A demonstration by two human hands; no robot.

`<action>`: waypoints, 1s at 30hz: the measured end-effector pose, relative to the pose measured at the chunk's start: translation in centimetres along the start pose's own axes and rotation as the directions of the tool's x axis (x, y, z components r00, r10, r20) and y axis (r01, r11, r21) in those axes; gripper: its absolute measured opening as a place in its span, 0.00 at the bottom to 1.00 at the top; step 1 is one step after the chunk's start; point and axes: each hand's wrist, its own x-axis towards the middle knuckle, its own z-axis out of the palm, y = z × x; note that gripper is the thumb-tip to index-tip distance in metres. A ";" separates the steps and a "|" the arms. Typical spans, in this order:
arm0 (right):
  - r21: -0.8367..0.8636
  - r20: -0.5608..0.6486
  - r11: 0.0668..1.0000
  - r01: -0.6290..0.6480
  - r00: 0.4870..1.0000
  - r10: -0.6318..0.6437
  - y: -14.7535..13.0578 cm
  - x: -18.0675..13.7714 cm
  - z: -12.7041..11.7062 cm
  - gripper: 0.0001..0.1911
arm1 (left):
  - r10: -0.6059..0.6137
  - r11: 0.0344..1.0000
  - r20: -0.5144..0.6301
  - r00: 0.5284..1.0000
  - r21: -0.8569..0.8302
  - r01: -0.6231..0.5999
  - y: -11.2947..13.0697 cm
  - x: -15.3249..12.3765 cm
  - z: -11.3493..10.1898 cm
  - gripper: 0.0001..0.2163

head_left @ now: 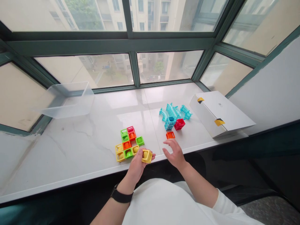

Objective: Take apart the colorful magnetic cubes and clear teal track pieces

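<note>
My left hand point(137, 165), with a black band at the wrist, is closed around a yellow toy block point(147, 156) near the counter's front edge. Just beyond it lies a flat cluster of hollow blocks in green, red, orange and yellow, including a green block point(140, 141) at its right side. My right hand point(173, 153) hovers with fingers apart, holding nothing. Closest to its fingertips is an orange block piece point(170, 135) on the counter. Behind that sit a red block point(179, 124), a blue block point(170, 123) and several translucent turquoise track pieces point(173, 110).
A clear plastic bin point(70, 106) stands at the back left of the white marbled counter point(77, 147). On the right rests a white box point(220, 109) with yellow-and-black tabs. Green-framed windows point(112, 47) rise along the back.
</note>
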 end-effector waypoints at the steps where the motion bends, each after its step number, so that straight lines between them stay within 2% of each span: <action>1: 0.060 0.079 0.997 0.039 0.996 -0.044 -1.1 -0.1 0.5 0.16 | 0.033 0.999 0.008 0.999 -0.003 -0.033 0.0 0.0 0.1 0.21; 3: 0.146 0.176 0.985 0.096 0.977 -0.121 -3.1 -0.2 1.7 0.24 | 0.097 0.995 -0.004 0.995 -0.009 -0.097 0.0 0.2 0.1 0.20; 5: 0.187 0.165 0.976 0.116 0.975 -0.148 -4.4 -0.4 3.1 0.27 | 0.140 0.989 -0.050 0.989 -0.031 -0.141 0.0 0.3 0.1 0.19; 7: 0.207 0.114 0.970 0.125 0.982 -0.151 -5.1 -0.6 4.2 0.26 | 0.147 0.985 -0.083 0.986 -0.075 -0.153 0.1 0.4 -0.1 0.18; 13: 0.233 0.073 0.957 0.174 0.978 -0.195 -5.4 -0.7 5.1 0.27 | 0.097 0.984 -0.037 0.995 -0.148 -0.102 0.8 -0.1 -0.6 0.16; 19: 0.216 0.037 0.954 0.206 0.975 -0.219 -5.2 -0.5 5.2 0.28 | 0.076 0.975 0.034 0.997 -0.211 -0.067 0.6 -0.1 -0.3 0.19; 22: 0.232 0.021 0.955 0.186 0.980 -0.196 -5.1 -0.4 5.1 0.29 | 0.098 0.987 0.041 0.994 -0.133 -0.091 0.2 0.3 0.0 0.23; 25: 0.244 -0.016 0.956 0.162 0.986 -0.163 -4.7 0.1 4.6 0.29 | 0.220 0.969 0.045 0.974 0.108 -0.224 0.1 0.6 -0.4 0.27; 26: 0.230 -0.034 0.960 0.162 0.987 -0.158 -4.4 0.4 4.3 0.29 | 0.299 0.924 0.065 0.952 0.230 -0.306 0.4 0.8 -0.8 0.27; 27: 0.203 -0.057 0.965 0.163 0.986 -0.154 -3.9 0.7 3.9 0.29 | 0.386 0.841 0.104 0.917 0.370 -0.396 0.7 0.9 -1.2 0.25; 28: 0.166 -0.083 0.973 0.163 0.985 -0.151 -3.4 1.0 3.4 0.28 | 0.469 0.711 0.162 0.868 0.515 -0.480 1.2 1.1 -1.8 0.24; 30: 0.084 -0.139 0.986 0.145 0.981 -0.132 -2.0 1.6 2.1 0.27 | 0.554 0.353 0.303 0.775 0.758 -0.548 2.2 1.6 -3.3 0.20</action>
